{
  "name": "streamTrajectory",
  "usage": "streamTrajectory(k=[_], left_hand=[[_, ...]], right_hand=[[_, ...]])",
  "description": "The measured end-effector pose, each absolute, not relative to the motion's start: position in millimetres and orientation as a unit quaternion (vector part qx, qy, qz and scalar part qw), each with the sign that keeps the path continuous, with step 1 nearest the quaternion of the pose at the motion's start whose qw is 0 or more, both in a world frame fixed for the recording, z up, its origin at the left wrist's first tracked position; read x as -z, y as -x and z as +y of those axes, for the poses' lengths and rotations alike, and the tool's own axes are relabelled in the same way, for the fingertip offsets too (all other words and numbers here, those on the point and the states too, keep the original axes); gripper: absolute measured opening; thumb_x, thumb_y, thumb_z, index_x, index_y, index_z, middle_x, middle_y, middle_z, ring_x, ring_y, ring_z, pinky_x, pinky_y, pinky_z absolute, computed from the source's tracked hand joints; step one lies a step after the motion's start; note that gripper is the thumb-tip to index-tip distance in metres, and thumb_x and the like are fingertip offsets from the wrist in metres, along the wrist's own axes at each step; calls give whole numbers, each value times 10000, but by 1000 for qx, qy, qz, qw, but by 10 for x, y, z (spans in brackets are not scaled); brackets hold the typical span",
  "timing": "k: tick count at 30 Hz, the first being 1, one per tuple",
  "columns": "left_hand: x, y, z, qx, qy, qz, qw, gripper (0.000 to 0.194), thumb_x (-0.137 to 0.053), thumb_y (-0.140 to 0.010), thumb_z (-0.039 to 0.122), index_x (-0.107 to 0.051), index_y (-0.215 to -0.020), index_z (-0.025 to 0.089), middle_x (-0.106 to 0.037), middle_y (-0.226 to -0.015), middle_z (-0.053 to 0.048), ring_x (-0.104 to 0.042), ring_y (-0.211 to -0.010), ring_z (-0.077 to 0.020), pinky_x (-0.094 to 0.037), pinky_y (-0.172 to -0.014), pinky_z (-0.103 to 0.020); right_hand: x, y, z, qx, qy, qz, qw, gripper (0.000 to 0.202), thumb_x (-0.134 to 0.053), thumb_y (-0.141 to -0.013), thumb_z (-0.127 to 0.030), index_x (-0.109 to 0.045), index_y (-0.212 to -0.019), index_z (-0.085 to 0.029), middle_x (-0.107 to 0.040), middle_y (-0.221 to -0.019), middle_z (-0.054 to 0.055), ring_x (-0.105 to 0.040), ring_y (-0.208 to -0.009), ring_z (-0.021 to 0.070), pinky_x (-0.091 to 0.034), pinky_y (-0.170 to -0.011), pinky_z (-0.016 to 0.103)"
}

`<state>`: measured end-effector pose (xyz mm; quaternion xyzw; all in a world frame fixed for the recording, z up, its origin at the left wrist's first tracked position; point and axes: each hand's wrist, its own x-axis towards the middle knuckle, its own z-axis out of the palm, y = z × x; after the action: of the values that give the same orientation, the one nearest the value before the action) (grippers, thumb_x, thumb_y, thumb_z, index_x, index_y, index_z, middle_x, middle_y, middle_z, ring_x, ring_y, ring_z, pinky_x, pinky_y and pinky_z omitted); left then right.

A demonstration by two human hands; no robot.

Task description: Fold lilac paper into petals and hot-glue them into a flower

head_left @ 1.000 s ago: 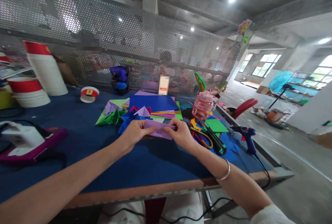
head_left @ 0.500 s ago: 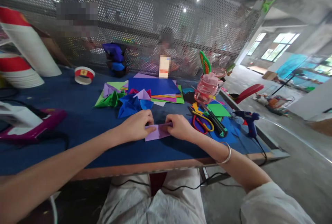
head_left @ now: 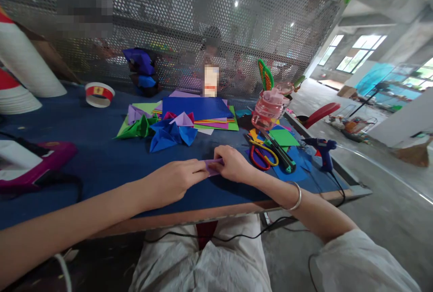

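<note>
Between my hands, low over the blue tabletop, is a folded piece of purple paper [head_left: 212, 168]. My right hand [head_left: 232, 163] pinches its right end, thumb and fingers closed. My left hand [head_left: 179, 179] covers the left part, its fingers pressed together on the paper. Much of the sheet is hidden behind the fingers. Just beyond lie folded paper pieces: a blue one [head_left: 164, 135], a green one [head_left: 140, 127] and a light purple one [head_left: 183, 120].
Behind these is a stack of coloured paper [head_left: 199, 108]. To the right are scissors [head_left: 264, 157], a box cutter [head_left: 282, 157], a pink bottle [head_left: 267, 109] and a glue gun [head_left: 323, 150]. Paper cups [head_left: 20, 96] and a paper ring [head_left: 99, 94] stand left. A mesh screen rises behind.
My left hand has shifted from the paper's upper left edge to its near left side, covering more of it. My right hand keeps its pinch. The view has shifted slightly.
</note>
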<state>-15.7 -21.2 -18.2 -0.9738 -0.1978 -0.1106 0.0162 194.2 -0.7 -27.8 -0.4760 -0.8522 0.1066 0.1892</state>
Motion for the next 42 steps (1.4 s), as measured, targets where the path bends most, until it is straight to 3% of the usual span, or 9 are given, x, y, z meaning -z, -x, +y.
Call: streamTrajectory(k=[5,8,11,14,20,24,32,42], left_hand=[[226,260,-245,125,973,-193,-10,643,-377,-726,-45,-576,-1294,180,-641,-1234,-84,-585,-1176,-202,-496,-975,-292],[253,253,-271,112,975,-194,3,637,-406,-717,-28,-566,-1306,153,-624,-1276,-100,-553,-1226,-220,-463,-1028,-311],[265,233,-280,107,975,-194,16,569,-412,-744,-5,-586,-1274,105,-616,-1286,-136,-552,-1228,-244,-456,-1043,-343],[238,216,-282,113,974,-194,6,497,-411,-780,17,-618,-1224,102,-629,-1255,-135,-573,-1196,-233,-454,-1047,-340],[132,225,-309,141,967,-206,-41,455,-351,-846,44,-669,-1158,138,-682,-1118,-109,-641,-1063,-211,-488,-1013,-354],[126,256,-306,155,965,-202,-56,463,-363,-842,58,-684,-1159,162,-681,-1144,-102,-650,-1047,-210,-512,-981,-341],[211,296,-294,136,973,-184,-41,468,-400,-859,111,-615,-1273,147,-646,-1221,-119,-597,-1160,-244,-461,-1066,-382],[281,351,-288,140,965,-211,-68,453,-459,-872,182,-605,-1300,192,-616,-1317,-104,-565,-1221,-277,-433,-1097,-439]], right_hand=[[294,-1954,-6,-114,482,-848,189,110,-637,-822,-197,-541,-772,-177,-573,-765,5,-502,-757,157,-340,-688,276],[285,-1949,-66,-92,490,-839,217,174,-654,-810,-196,-536,-937,-179,-590,-935,38,-533,-878,184,-386,-758,298],[235,-1910,-195,6,506,-832,227,251,-641,-819,-211,-508,-1029,-182,-562,-1089,93,-509,-1013,242,-393,-838,360],[207,-1857,-322,40,500,-848,173,177,-569,-838,-175,-502,-1001,-175,-593,-1015,95,-530,-961,255,-384,-813,377],[253,-1828,-384,-68,518,-844,119,180,-498,-858,-155,-455,-1032,-158,-639,-939,88,-594,-866,225,-379,-735,335],[252,-1842,-372,-76,522,-840,126,203,-514,-857,-187,-445,-1046,-161,-631,-968,92,-593,-887,237,-383,-751,351],[291,-1908,-389,-72,562,-806,171,285,-573,-817,-249,-432,-1053,-174,-567,-1063,102,-535,-956,257,-405,-809,392],[380,-2072,-398,-65,568,-795,204,329,-551,-831,-247,-413,-1116,-155,-544,-1034,104,-531,-902,247,-420,-790,396]])
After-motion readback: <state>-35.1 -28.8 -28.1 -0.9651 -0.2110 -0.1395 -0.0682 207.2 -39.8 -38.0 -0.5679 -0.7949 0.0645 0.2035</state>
